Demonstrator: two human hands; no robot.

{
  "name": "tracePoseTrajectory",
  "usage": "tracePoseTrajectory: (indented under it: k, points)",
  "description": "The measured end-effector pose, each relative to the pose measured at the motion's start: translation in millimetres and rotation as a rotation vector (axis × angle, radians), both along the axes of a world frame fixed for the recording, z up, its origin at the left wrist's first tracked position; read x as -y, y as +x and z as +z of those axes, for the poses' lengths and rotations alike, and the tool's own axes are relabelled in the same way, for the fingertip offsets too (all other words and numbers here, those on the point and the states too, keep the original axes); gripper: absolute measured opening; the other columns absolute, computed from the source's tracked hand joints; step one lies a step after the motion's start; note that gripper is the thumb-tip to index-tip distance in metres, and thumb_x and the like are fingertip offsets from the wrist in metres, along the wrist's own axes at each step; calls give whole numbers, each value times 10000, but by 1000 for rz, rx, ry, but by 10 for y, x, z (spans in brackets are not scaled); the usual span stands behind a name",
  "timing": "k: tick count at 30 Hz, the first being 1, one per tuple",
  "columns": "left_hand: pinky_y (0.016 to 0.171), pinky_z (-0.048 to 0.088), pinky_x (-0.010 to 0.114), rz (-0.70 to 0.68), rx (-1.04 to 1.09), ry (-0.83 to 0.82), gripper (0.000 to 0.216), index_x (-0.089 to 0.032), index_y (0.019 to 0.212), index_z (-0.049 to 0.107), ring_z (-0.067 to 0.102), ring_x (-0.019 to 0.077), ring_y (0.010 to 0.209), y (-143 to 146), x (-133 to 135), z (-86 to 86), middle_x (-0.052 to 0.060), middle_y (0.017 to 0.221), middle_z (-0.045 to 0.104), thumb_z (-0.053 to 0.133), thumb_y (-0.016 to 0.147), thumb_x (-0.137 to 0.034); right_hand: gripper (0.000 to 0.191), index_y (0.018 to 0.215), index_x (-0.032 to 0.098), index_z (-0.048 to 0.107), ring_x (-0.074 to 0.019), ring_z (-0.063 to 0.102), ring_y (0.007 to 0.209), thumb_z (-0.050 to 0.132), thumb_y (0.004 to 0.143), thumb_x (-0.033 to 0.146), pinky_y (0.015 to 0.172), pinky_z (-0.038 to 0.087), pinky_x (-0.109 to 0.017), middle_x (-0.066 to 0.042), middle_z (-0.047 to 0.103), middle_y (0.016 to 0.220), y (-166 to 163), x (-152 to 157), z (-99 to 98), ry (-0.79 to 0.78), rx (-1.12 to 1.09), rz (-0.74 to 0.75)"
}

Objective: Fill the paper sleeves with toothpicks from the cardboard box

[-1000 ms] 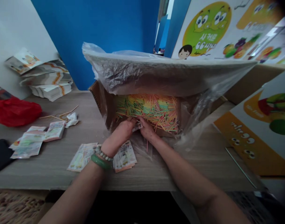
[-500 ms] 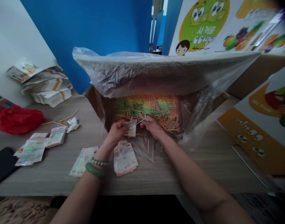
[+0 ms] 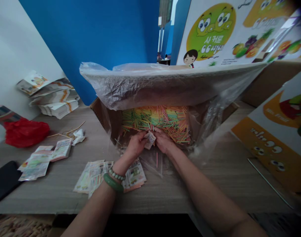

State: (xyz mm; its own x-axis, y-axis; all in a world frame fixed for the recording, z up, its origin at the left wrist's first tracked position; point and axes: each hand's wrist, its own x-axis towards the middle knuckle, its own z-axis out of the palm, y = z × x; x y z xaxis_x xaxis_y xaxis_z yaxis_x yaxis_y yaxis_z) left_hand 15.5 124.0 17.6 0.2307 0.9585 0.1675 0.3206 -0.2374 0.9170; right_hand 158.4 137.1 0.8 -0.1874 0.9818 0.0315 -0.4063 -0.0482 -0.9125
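Note:
Both hands meet at the front of an open cardboard box lined with clear plastic (image 3: 207, 128). Thin coloured sticks (image 3: 155, 115) in green, yellow, orange and pink fill it. My left hand (image 3: 137, 144) wears green bracelets and pinches a small printed packet (image 3: 149, 140). My right hand (image 3: 162, 140) is closed at the packet's upper edge, with a few sticks at its fingertips. Below my left wrist lie printed packets (image 3: 135, 174) in a pile, partly hidden by the arm. More packets (image 3: 87, 177) are spread to its left. One pink stick (image 3: 157, 160) lies on the plastic flap.
On the left are a red plastic bag (image 3: 25, 132), a black phone-like object (image 3: 4, 181), crumpled tissue (image 3: 78, 136) and stacked packets (image 3: 59, 105). A blue panel (image 3: 96, 42) rises behind the box. Printed cartons (image 3: 271, 148) stand at right.
My left hand has moved right with a packet, and my right hand has closed in against it with sticks. Another packet now lies on the spread group at left.

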Motion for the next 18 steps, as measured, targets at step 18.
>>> tracePoseTrajectory:
  k: [18]
  points:
    - [845, 538, 334, 123, 318, -122, 252, -174, 967, 713, 674, 194, 869, -234, 166, 88, 38, 909, 741, 662, 721, -157, 198, 998, 249, 583, -195, 583, 824, 470, 850, 316, 816, 460, -342, -9, 649, 861, -43, -105, -245, 386, 588, -245]
